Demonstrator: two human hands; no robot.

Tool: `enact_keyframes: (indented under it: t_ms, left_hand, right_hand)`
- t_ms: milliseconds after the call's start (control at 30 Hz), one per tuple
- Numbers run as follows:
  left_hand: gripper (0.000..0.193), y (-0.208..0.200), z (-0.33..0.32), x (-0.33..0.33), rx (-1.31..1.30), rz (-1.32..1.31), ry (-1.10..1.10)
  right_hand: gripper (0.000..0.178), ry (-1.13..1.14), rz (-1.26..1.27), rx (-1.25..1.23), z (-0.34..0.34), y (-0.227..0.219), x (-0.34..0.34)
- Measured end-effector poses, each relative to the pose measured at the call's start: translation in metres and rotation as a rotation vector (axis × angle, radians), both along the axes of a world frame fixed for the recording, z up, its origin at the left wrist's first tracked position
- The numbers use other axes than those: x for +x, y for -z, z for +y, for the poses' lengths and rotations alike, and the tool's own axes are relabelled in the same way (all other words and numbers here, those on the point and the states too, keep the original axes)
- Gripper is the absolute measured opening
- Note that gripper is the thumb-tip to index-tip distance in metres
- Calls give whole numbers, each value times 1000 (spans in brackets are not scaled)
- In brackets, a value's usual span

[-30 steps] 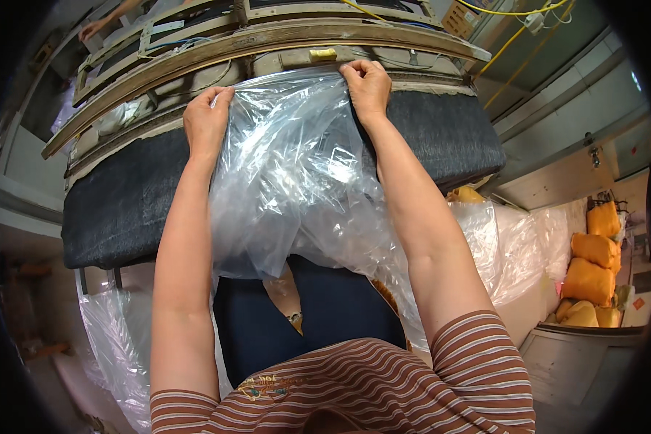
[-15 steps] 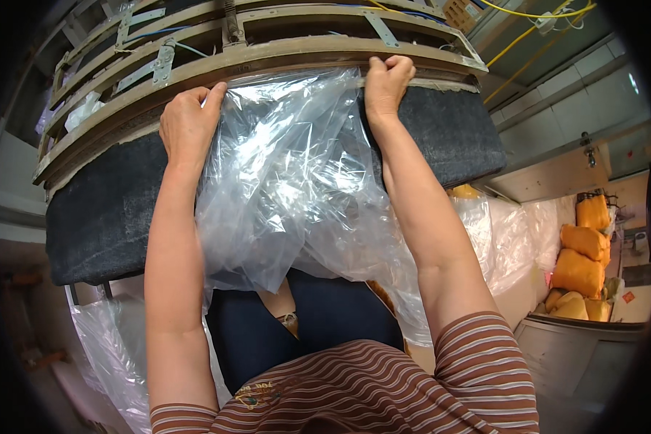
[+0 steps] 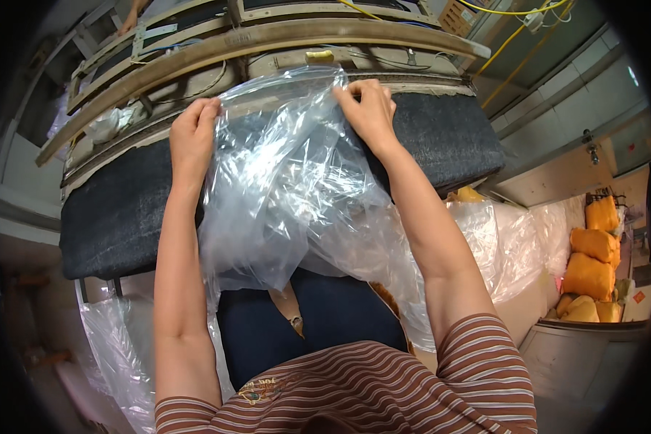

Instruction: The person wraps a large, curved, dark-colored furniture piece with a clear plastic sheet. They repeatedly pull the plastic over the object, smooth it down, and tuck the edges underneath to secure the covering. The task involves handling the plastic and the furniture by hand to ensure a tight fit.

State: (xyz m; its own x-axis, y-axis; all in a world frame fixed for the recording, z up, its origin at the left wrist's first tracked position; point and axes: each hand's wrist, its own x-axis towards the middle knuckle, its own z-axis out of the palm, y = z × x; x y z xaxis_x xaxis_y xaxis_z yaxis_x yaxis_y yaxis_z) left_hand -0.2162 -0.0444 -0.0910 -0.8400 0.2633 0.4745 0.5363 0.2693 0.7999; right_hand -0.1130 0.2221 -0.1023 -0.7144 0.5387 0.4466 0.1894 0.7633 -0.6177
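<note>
Pinching the top edge of a clear, crinkled plastic bag (image 3: pixel 282 188), the left hand (image 3: pixel 193 137) and right hand (image 3: pixel 369 108) hold it spread over a dark padded surface (image 3: pixel 116 217).

Surface: dark padded bench (image 3: pixel 441 137), curved, below a wooden frame (image 3: pixel 267 40) | On it: clear plastic bag (image 3: pixel 282 188) lay crumpled across the padding, draping over its near edge.

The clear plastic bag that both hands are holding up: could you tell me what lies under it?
Under the clear plastic bag, held by the left hand and right hand, lies a dark padded surface. Its middle shows only dimly through the crumpled film.
</note>
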Motion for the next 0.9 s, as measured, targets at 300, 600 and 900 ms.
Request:
enact_keyframes:
  t_ms: [300,600,900]
  left_hand:
    - [22,-6,-89,93,-16,-290,-57]
    - [26,-123,-2,163,-223,497,150]
    - [6,-125,4,187,-104,92,559]
  right_hand:
    - [14,-645,149,-603,-59,-57,105]
    - [18,-780,36,-801,-85,-108,177]
    - [27,-1024,-158,-811,-95,-119,205]
